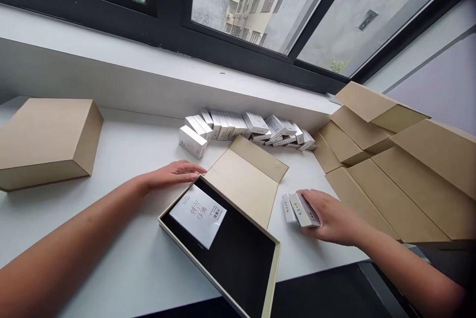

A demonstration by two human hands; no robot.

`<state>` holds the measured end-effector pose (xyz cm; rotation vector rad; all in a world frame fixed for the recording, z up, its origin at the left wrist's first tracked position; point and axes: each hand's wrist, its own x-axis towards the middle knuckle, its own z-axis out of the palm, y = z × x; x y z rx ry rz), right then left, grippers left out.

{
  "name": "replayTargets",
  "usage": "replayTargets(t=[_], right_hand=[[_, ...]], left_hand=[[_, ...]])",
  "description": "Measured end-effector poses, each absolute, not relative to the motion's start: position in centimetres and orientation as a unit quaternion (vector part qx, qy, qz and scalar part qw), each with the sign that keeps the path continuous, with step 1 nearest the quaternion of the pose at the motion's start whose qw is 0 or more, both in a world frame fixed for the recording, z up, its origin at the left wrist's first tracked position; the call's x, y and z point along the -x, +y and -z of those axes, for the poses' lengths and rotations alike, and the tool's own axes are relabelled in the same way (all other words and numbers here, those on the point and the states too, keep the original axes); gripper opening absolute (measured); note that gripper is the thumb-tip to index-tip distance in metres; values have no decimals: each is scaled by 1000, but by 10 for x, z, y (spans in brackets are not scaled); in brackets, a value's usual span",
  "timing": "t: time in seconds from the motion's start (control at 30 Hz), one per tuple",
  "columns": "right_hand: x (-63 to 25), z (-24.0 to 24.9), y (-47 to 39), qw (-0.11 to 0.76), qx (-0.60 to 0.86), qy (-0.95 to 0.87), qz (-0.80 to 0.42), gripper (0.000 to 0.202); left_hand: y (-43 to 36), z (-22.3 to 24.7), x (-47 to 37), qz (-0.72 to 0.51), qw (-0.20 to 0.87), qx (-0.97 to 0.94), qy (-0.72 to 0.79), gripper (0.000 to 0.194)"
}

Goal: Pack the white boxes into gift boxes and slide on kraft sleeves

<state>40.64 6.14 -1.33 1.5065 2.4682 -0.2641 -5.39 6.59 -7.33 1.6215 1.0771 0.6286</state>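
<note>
An open cream gift box (274, 278) with a black inside lies slantwise before me, its lid (243, 169) folded back flat on the table. One white printed carton (199, 216) rests in its upper left part. My left hand (176, 173) is at the box's far left corner, fingers stretched out, fingertips at the rim. To the right of the box, my right hand (327, 216) grips a small white carton (305, 210), which leans against a second small carton (288, 208). Whether the fingers also reach the second one is hidden.
Several small white cartons (226, 124) stand and lie in a row along the wall below the window. Closed brown boxes (390, 179) are stacked at the right. Another brown box (48, 134) sits at the left. The white table (134, 258) ends at the front.
</note>
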Motion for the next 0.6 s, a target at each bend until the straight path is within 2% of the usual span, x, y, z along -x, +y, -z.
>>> replayTargets(t=[0.07,0.2,0.27,0.3,0.37,0.47,0.6], right_hand=[[-406,-7,52,86,-583,799,118,60],[-397,-43,2,-79,-622,769,126,95],[-372,-51,-31,-94,-572,797,168,104],[-354,-53,-46,-65,-540,813,206,105],[-314,-51,-66,15,-493,824,279,92],[-267,-42,-71,75,-480,814,319,61],[-248,-25,-53,135,-498,829,213,46]], left_hand=[[66,71,53,-253,543,-678,426,42],[67,73,52,-231,589,-672,384,40],[67,78,51,-217,582,-673,402,42],[67,82,50,-214,567,-674,422,45],[66,88,47,-218,522,-680,467,50],[64,92,42,-232,470,-694,493,54],[61,91,36,-238,440,-708,499,54]])
